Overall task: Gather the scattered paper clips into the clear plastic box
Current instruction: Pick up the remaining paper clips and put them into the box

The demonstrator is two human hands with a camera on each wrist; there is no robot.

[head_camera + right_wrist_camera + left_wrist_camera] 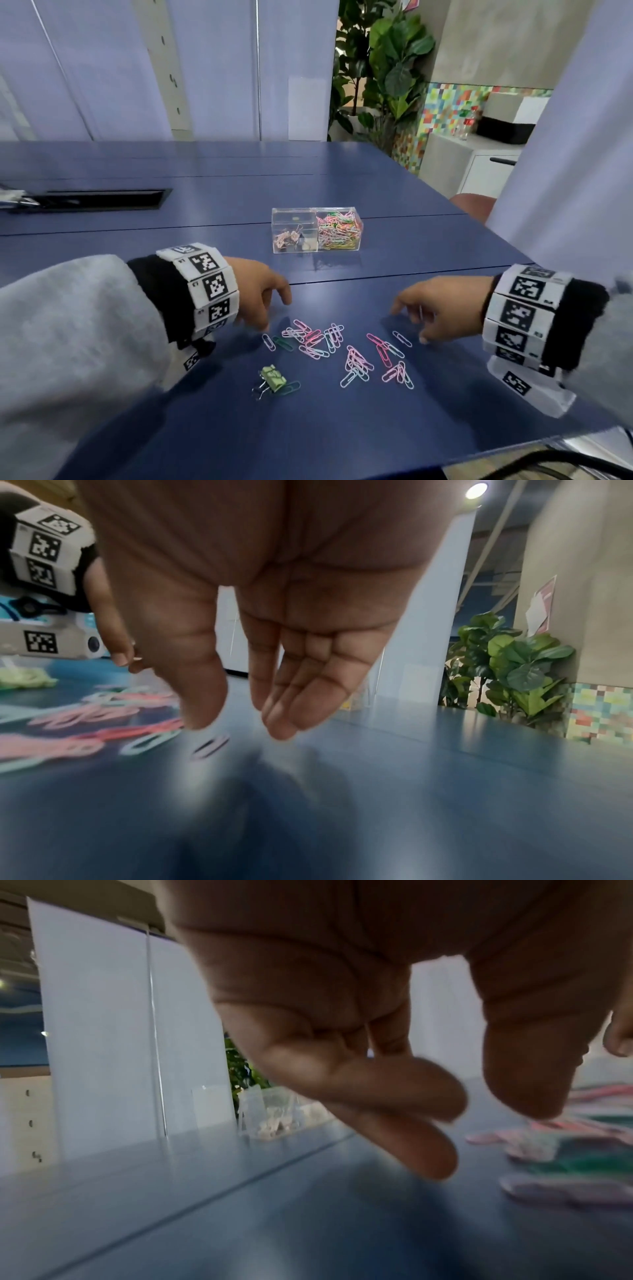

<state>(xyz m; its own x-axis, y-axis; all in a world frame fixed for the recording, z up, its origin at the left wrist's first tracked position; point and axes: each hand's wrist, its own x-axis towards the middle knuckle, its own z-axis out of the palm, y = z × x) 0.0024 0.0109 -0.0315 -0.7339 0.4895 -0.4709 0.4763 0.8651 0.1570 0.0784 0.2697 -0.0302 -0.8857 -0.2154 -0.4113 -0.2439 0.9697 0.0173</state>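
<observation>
Several pastel paper clips point(337, 347) lie scattered on the blue table point(205, 394) between my hands; in the right wrist view the same paper clips point(103, 723) show blurred at the left. A clear plastic box point(317, 229) stands further back, its right half full of coloured clips, its left half holding binder clips. My left hand point(263, 298) hovers just left of the scatter, fingers loosely curled and holding nothing point(428, 1110). My right hand point(431, 308) hovers at the right edge of the scatter, fingers relaxed and pointing down point(246, 710), empty.
A green binder clip point(272, 377) lies with a green paper clip at the near left of the scatter. A black cable slot point(102, 198) is set in the table at far left. The table's right edge point(513, 246) borders a chair and cabinet.
</observation>
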